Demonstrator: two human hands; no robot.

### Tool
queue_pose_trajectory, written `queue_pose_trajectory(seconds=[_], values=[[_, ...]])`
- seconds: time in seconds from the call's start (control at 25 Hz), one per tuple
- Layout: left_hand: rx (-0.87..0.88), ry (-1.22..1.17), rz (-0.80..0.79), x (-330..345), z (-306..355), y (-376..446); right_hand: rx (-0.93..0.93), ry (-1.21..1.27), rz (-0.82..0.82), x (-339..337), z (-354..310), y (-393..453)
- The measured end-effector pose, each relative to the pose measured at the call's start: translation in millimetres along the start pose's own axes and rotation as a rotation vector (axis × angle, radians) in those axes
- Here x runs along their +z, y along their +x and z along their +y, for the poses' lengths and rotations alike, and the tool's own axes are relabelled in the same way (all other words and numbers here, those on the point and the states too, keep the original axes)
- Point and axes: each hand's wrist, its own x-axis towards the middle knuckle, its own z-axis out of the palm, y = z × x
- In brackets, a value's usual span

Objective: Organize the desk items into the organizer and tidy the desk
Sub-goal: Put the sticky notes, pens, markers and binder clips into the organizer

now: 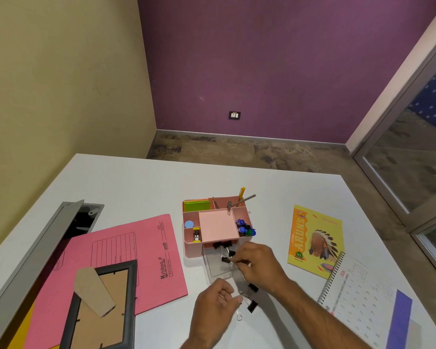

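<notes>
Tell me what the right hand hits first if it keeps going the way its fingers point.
Probably the binder clips in the open clear drawer of the pink organizer; the right hand points left and away, though depth is unclear.

A black wall socket [234,115] sits on the purple wall [275,59].

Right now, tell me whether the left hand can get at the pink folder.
Probably yes. The left hand is beside the pink folder, with bare desk between them. But its fingers pinch a binder clip, which it would likely have to drop first.
</notes>
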Motion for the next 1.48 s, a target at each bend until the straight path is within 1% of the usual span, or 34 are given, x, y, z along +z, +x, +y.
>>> queue_pose_trajectory(seconds=[0.04,0.12,0.2,0.24,0.28,0.36,0.4,0.44,0.52,0.6,0.68,0.76,0.84,0.92,1.04,1.16,1.24,1.36,1.48], values=[[0.106,0.185,-0.057,-2,2,-2,-0.014,-0.068,-0.052,2,-1,4],[0.299,0.542,-0.228,-4,-2,-3,-0.017,-0.192,-0.162,6,-4,13],[0.420,0.778,-0.388,-3,-14,4,-0.017,-0.302,-0.242,8,-9,20],[0.453,0.882,-0.443,-2,-19,7,-0.028,-0.341,-0.267,9,-11,23],[0.486,0.961,-0.469,-2,-21,8,-0.042,-0.365,-0.287,10,-12,25],[0.583,1.031,-0.424,0,-26,10,-0.059,-0.402,-0.331,13,-13,29],[0.582,1.060,-0.408,-1,-24,11,-0.055,-0.430,-0.360,14,-13,30],[0.541,1.070,-0.419,-2,-22,11,-0.054,-0.453,-0.377,15,-12,31],[0.475,1.071,-0.435,-4,-18,12,-0.063,-0.445,-0.357,18,-9,31],[0.419,0.989,-0.397,-6,-18,11,-0.083,-0.365,-0.266,17,-8,26],[0.338,0.826,-0.329,-9,-17,8,-0.113,-0.260,-0.159,14,-5,20],[0.244,0.652,-0.251,-12,-13,6,-0.125,-0.170,-0.094,11,-3,13],[0.113,0.436,-0.152,-10,-8,6,-0.086,-0.071,-0.065,10,-1,6],[-0.026,0.188,-0.062,-6,-2,6,-0.010,0.042,-0.055,6,0,0],[-0.136,-0.047,0.005,-1,6,11,0.025,0.148,-0.124,-4,2,-10],[-0.178,-0.153,0.045,1,12,14,0.055,0.176,-0.233,-13,4,-17],[-0.199,-0.244,0.056,4,15,12,0.066,0.177,-0.261,-15,8,-20],[-0.153,-0.273,0.108,4,24,8,0.076,0.206,-0.215,-17,13,-21],[-0.014,-0.220,0.188,-6,36,9,0.100,0.260,-0.107,-17,12,-18]])
